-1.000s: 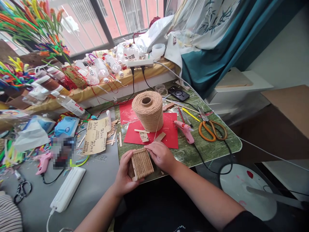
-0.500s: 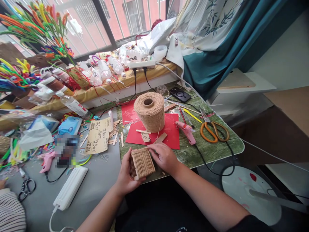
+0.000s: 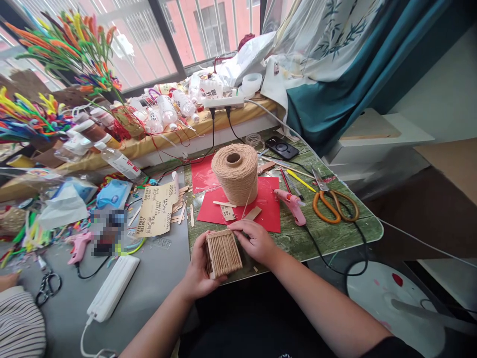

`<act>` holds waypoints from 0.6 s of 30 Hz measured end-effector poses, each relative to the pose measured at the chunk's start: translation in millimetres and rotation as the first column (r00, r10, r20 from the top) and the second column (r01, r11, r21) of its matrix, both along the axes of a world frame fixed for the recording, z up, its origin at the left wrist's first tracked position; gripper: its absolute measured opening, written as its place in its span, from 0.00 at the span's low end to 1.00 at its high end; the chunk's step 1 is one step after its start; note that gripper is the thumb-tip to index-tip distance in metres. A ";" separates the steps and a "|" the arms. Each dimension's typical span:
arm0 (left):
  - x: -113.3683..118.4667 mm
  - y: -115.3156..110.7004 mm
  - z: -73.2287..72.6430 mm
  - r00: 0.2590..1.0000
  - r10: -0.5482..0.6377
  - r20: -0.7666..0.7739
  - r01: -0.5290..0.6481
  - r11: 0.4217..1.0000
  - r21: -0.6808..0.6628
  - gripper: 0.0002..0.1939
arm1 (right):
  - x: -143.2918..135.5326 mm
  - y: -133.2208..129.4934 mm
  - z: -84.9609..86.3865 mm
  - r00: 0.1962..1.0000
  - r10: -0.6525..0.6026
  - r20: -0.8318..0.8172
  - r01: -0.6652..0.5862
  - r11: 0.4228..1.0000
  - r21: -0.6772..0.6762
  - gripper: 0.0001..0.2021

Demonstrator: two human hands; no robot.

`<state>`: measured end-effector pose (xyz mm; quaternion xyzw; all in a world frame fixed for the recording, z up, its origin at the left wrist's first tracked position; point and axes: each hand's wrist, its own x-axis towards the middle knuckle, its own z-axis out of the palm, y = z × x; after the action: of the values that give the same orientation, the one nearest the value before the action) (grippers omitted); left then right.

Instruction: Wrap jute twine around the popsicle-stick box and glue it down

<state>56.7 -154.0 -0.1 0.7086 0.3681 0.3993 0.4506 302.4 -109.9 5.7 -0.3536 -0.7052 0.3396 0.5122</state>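
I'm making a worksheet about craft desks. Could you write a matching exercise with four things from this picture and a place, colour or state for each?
1. twine-wrapped box
2. twine spool
3. larger scissors
4. large tan sheet

A. orange-handled
B. printed COATED ABRASIVE
C. in the left hand
D. standing on red paper

Pairs: 1-C, 2-D, 3-A, 4-B

I have the box (image 3: 224,254) tilted in my left hand (image 3: 201,271), small and squarish, its facing side closely ribbed in brown. Beyond it, my tan twine spool (image 3: 236,181) stands upright on red card (image 3: 271,199), thickly wound, hollow-centred, one thin strand (image 3: 246,206) slanting down to my right hand (image 3: 258,243) at the box's top edge.
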 end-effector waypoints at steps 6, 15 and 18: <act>0.3 -0.3 -1.7 1.000 0.023 0.008 -0.023 1.000 -0.004 0.59 | -4.9 -2.0 -6.8 0.997 -0.055 0.056 0.052 0.998 0.040 0.12; 1.3 0.6 -5.3 1.000 0.029 0.010 -0.029 1.000 0.000 0.59 | -7.9 -1.4 -6.9 0.992 -0.104 0.075 0.104 0.995 0.012 0.12; 0.9 0.2 -7.3 1.000 0.024 0.011 -0.024 1.000 0.006 0.59 | -7.7 -0.7 -5.0 0.992 -0.092 0.084 0.088 0.995 0.042 0.13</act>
<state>57.7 -153.8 -7.4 0.7032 0.3731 0.4095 0.4456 294.8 -110.6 0.7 -0.3896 -0.7163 0.2870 0.5028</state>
